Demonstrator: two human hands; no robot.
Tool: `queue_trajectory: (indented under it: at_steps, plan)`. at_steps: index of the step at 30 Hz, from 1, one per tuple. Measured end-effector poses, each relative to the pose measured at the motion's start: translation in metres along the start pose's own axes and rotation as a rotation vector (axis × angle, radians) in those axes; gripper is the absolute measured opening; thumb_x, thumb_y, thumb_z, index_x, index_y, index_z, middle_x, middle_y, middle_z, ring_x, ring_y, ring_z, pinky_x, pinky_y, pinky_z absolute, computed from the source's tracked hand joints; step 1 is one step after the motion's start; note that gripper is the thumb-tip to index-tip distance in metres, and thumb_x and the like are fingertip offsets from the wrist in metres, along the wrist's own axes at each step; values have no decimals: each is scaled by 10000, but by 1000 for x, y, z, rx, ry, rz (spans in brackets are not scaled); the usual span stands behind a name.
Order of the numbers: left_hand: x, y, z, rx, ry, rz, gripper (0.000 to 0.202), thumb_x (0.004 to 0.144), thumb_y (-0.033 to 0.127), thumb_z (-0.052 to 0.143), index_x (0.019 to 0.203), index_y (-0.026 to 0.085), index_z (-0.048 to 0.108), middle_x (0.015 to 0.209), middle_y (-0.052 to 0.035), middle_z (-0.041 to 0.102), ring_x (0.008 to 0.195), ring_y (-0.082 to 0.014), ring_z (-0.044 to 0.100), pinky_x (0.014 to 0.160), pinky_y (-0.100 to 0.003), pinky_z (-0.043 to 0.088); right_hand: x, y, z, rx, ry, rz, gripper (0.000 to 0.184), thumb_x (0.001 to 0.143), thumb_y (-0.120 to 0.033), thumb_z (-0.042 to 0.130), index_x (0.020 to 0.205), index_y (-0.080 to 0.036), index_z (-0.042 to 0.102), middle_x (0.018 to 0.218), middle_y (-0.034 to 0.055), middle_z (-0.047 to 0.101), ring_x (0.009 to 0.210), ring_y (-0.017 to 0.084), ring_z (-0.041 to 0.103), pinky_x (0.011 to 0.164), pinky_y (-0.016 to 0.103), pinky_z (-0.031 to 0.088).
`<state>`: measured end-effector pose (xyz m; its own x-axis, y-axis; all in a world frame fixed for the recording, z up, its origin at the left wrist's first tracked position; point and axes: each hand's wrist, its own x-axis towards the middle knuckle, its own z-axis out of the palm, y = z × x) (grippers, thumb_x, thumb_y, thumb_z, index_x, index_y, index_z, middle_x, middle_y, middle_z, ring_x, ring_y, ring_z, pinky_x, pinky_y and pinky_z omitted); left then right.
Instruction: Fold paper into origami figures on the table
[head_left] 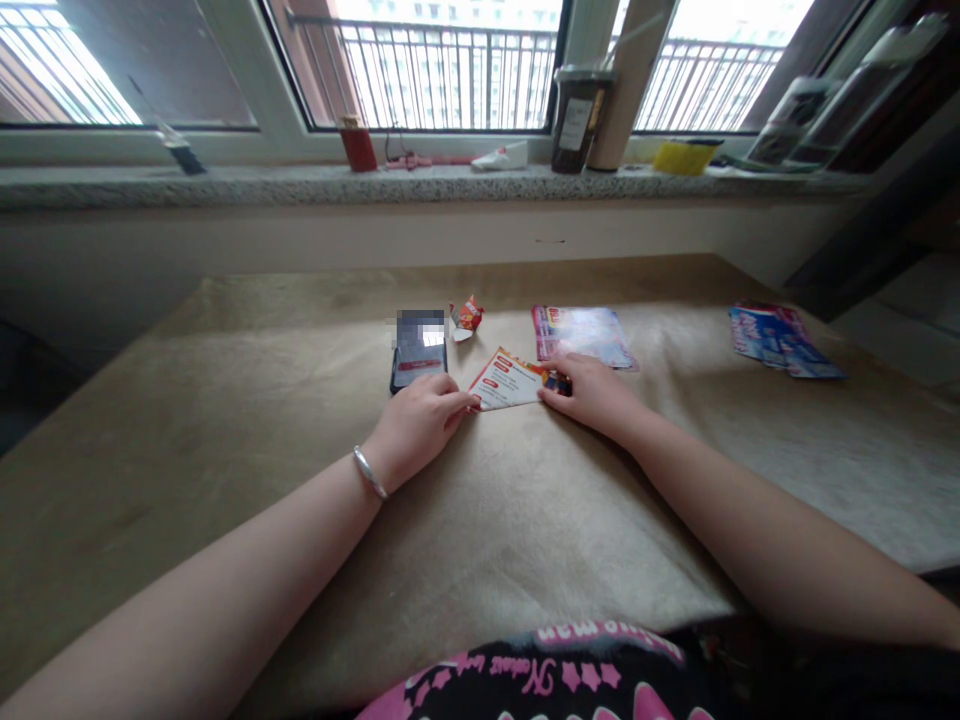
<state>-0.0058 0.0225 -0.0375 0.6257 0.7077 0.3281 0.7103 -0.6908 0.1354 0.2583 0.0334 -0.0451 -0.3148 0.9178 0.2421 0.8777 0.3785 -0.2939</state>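
Note:
A small printed leaflet (507,381), white with orange and red marks, lies flat on the tan table (262,400). My left hand (420,418) has curled fingers pinching its left edge. My right hand (589,392) grips its right edge, fingers closed over the paper. A silver bangle (370,472) circles my left wrist. Just behind my left hand lies a dark phone (418,352) with its screen lit.
A folded red and white paper scrap (466,318) sits behind the leaflet. A pink and blue leaflet (583,335) lies behind my right hand, more blue leaflets (780,340) at far right. The windowsill (420,183) holds a red cup (358,146), a dark jar (576,120) and a yellow object (684,156).

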Motion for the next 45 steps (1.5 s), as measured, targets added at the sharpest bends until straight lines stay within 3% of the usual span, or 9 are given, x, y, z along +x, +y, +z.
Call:
queue_trajectory:
  at_steps: [8, 15, 23, 28, 31, 38, 42, 45]
  plan:
    - [-2, 4, -6, 118, -20, 25, 226, 896, 233, 482, 974, 231, 694, 864, -59, 618, 747, -163, 509, 645, -268, 427, -1, 2, -5, 1, -10, 23, 337, 787, -295, 559, 1095, -195, 651, 1046, 81, 647, 859, 201, 610, 766, 316, 479]
    - [-3, 3, -8, 114, -35, -37, 192, 870, 225, 486, 877, 170, 670, 854, -76, 610, 791, -185, 529, 711, -302, 460, -3, 2, -12, -21, -42, 52, 341, 765, -222, 550, 1087, -206, 661, 886, 61, 645, 720, 171, 578, 645, 283, 454]
    - [-3, 0, -9, -3, -52, -99, 166, 838, 214, 500, 953, 156, 605, 887, -78, 604, 844, -206, 549, 766, -340, 471, -4, 7, -15, -3, -48, -15, 341, 739, -148, 525, 1041, -219, 666, 910, 56, 631, 673, 142, 549, 621, 262, 441]
    - [-5, -2, -6, -80, -6, -125, 343, 819, 193, 526, 1157, 141, 509, 941, -76, 601, 840, -184, 562, 779, -331, 481, -2, 8, -15, 141, -17, 18, 195, 774, -183, 502, 899, -192, 651, 821, 35, 631, 623, 126, 527, 590, 249, 430]
    - [-5, -4, -5, -127, 18, -120, 289, 839, 190, 509, 1126, 159, 522, 957, -65, 585, 812, -159, 560, 743, -297, 483, -2, 6, -14, 211, -9, 22, 122, 787, -202, 497, 809, -186, 616, 799, 31, 626, 598, 119, 513, 566, 244, 417]
    - [-5, -5, -5, -146, 147, -10, 90, 845, 171, 519, 914, 172, 577, 844, -28, 544, 732, -125, 532, 653, -234, 461, -5, 6, -15, 277, -43, -140, 87, 784, -216, 520, 776, -193, 603, 796, 24, 605, 645, 120, 523, 590, 237, 422]
    - [-5, -6, -6, -176, 202, 94, 100, 881, 183, 488, 887, 177, 588, 853, -36, 555, 783, -130, 535, 695, -246, 472, -7, 5, -20, 220, 15, -264, 81, 781, -206, 535, 765, -202, 614, 822, 35, 614, 721, 143, 551, 639, 257, 439]
    - [-5, -5, -7, -185, 190, 127, 123, 889, 183, 480, 890, 175, 602, 853, -47, 562, 797, -138, 536, 707, -262, 478, -8, 3, -26, 155, -19, -371, 102, 789, -199, 530, 772, -205, 630, 812, 40, 629, 769, 159, 576, 691, 274, 448]
